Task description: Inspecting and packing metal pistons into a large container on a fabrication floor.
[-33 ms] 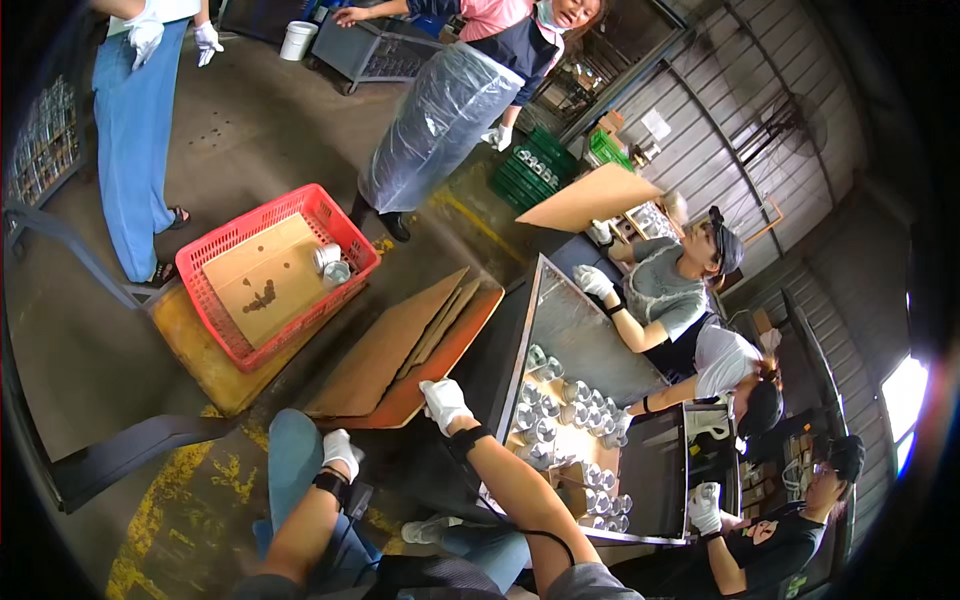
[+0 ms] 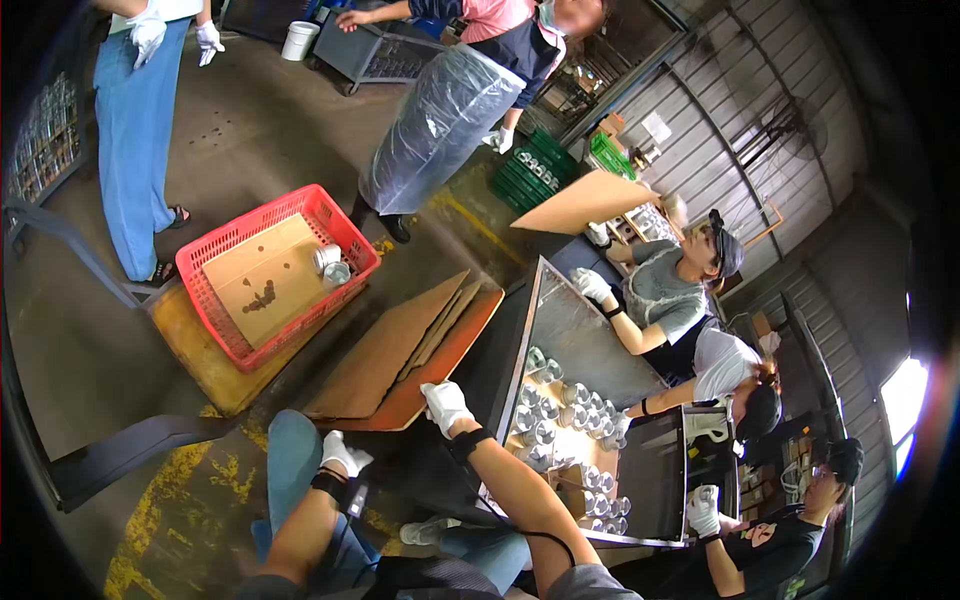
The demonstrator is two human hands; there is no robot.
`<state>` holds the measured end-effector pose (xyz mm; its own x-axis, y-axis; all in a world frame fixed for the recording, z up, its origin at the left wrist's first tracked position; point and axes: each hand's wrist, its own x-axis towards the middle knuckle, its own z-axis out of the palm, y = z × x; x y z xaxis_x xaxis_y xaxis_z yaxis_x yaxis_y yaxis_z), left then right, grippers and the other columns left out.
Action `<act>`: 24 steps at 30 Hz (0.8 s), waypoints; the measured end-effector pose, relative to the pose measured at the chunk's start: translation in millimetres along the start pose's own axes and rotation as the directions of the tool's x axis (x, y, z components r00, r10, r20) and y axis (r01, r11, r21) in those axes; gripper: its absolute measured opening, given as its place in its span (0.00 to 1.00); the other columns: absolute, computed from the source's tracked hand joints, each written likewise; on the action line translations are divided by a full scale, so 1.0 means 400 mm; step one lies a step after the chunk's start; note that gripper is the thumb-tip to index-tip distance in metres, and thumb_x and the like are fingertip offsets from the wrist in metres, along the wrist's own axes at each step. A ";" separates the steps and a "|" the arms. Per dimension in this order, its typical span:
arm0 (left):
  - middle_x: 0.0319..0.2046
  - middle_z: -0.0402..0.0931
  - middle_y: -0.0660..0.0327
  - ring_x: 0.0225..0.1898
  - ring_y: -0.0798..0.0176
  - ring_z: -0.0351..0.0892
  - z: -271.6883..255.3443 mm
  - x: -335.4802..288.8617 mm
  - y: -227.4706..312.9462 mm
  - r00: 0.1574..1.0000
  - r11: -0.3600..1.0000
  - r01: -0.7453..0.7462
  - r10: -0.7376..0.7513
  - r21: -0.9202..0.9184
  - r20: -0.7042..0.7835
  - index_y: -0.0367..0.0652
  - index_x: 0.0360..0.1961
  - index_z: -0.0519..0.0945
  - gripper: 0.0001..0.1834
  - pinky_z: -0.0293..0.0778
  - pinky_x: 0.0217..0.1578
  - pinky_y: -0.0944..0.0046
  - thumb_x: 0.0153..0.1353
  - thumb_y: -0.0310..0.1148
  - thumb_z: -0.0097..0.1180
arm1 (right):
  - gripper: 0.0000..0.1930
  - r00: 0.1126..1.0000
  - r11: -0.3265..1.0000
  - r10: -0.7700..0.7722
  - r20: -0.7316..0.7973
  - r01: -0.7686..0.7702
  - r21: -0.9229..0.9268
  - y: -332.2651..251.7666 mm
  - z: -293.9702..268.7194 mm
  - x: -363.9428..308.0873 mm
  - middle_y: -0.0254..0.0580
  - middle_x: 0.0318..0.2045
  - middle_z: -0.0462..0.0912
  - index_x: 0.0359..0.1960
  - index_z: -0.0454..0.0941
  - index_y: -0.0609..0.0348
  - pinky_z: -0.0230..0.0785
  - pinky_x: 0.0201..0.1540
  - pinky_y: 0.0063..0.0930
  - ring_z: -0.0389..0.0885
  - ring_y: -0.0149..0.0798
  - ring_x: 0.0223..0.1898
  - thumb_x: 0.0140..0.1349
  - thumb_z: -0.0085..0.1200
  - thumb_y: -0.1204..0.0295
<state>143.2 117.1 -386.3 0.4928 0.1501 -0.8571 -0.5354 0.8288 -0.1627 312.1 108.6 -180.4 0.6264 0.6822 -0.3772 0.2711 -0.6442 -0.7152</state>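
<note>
Floor (image 2: pixel 270 120) — orange board (image 2: pixel 458 335) beside right hand (image 2: pixel 447 407)

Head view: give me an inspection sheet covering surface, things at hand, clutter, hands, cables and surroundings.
Surface: grey raised-edge work table bearing clear glass vessels.
Things at hand: flat orange-brown board, leaning, with brown cardboard sheets against it.
Clutter: red perforated plastic basket on a yellow platform; inside, dark-spotted brown cardboard liner and small vessels.
Hands: white-gloved right hand, fingers at the board's edge, grip unclear; white-gloved left hand beside a blue-jeaned leg, nothing seen in it.
Cables: thin black cable by the right forearm.
Surroundings: co-workers nearby; white plastic bucket and green plastic crates behind.
</note>
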 end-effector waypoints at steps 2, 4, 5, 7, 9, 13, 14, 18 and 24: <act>0.77 0.30 0.52 0.77 0.48 0.36 -0.014 -0.033 0.033 0.982 0.947 0.188 -0.174 -0.262 0.075 0.46 0.76 0.31 0.58 0.39 0.71 0.36 0.61 0.64 0.51 | 0.15 0.999 0.998 -0.023 0.031 0.025 -0.060 -0.007 0.015 -0.005 0.47 0.15 0.78 0.31 0.78 0.66 0.70 0.24 0.37 0.79 0.44 0.17 0.63 0.48 0.64; 0.76 0.33 0.51 0.76 0.49 0.38 -0.009 -0.022 0.050 0.990 0.947 0.140 -0.123 -0.290 0.075 0.45 0.75 0.33 0.62 0.40 0.71 0.36 0.56 0.67 0.56 | 0.16 0.996 0.980 -0.067 0.059 0.077 -0.181 -0.021 0.029 -0.007 0.50 0.15 0.79 0.29 0.77 0.67 0.70 0.24 0.38 0.79 0.45 0.17 0.63 0.49 0.63; 0.76 0.34 0.52 0.76 0.49 0.39 -0.006 -0.010 0.045 0.993 0.954 0.110 -0.093 -0.277 0.074 0.44 0.75 0.34 0.64 0.41 0.71 0.36 0.54 0.67 0.59 | 0.15 0.994 0.993 -0.064 0.084 0.072 -0.098 -0.015 0.040 -0.014 0.47 0.15 0.78 0.29 0.76 0.66 0.69 0.23 0.37 0.78 0.44 0.16 0.63 0.50 0.64; 0.73 0.46 0.51 0.71 0.49 0.54 0.014 0.044 0.043 0.984 0.960 0.140 -0.109 -0.242 0.140 0.49 0.72 0.54 0.52 0.56 0.68 0.39 0.55 0.64 0.62 | 0.14 0.996 0.997 -0.051 0.071 0.046 0.069 0.014 0.039 -0.007 0.44 0.16 0.78 0.32 0.76 0.66 0.67 0.22 0.36 0.77 0.41 0.16 0.64 0.51 0.64; 0.66 0.65 0.58 0.66 0.49 0.64 -0.047 0.173 0.084 0.989 0.972 0.031 0.003 -0.235 0.145 0.51 0.69 0.62 0.44 0.64 0.62 0.37 0.57 0.60 0.61 | 0.13 0.994 0.999 -0.033 0.109 0.031 0.017 0.000 0.073 -0.019 0.42 0.17 0.76 0.34 0.76 0.65 0.66 0.21 0.35 0.75 0.39 0.15 0.65 0.51 0.65; 0.59 0.74 0.61 0.60 0.48 0.72 -0.045 0.278 0.083 0.988 0.989 -0.053 0.072 -0.138 0.135 0.54 0.63 0.71 0.31 0.70 0.56 0.38 0.62 0.54 0.59 | 0.13 0.996 0.998 -0.033 0.084 0.028 0.056 0.021 0.057 -0.018 0.38 0.17 0.74 0.30 0.74 0.63 0.62 0.19 0.32 0.71 0.36 0.14 0.64 0.53 0.64; 0.59 0.74 0.60 0.59 0.48 0.73 -0.035 0.290 0.081 0.981 0.995 -0.060 0.073 -0.078 0.179 0.52 0.62 0.72 0.29 0.71 0.56 0.38 0.63 0.51 0.59 | 0.13 0.997 0.998 -0.019 0.074 0.014 0.060 0.031 0.051 -0.011 0.38 0.17 0.74 0.30 0.74 0.63 0.62 0.19 0.32 0.71 0.36 0.14 0.64 0.53 0.64; 0.57 0.76 0.55 0.57 0.46 0.74 -0.119 0.368 0.143 0.923 0.983 -0.183 0.168 0.010 0.347 0.46 0.58 0.73 0.21 0.71 0.57 0.39 0.67 0.41 0.57 | 0.14 0.995 0.998 -0.067 0.074 0.066 0.010 0.027 0.080 0.005 0.39 0.16 0.73 0.29 0.74 0.64 0.61 0.18 0.33 0.71 0.36 0.14 0.64 0.54 0.63; 0.56 0.77 0.53 0.57 0.46 0.75 0.005 0.222 0.093 0.984 1.000 0.009 -0.006 -0.012 0.180 0.42 0.56 0.73 0.19 0.69 0.61 0.43 0.68 0.37 0.55 | 0.22 0.999 0.994 0.028 0.045 -0.023 -0.107 0.017 0.010 0.007 0.63 0.24 0.81 0.29 0.78 0.72 0.73 0.37 0.46 0.82 0.62 0.33 0.63 0.53 0.57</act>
<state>168.4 162.5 -467.4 0.6113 0.2393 -0.7544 -0.5396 0.8233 -0.1761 312.7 107.3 -188.7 0.6005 0.6787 -0.4228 0.3329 -0.6929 -0.6396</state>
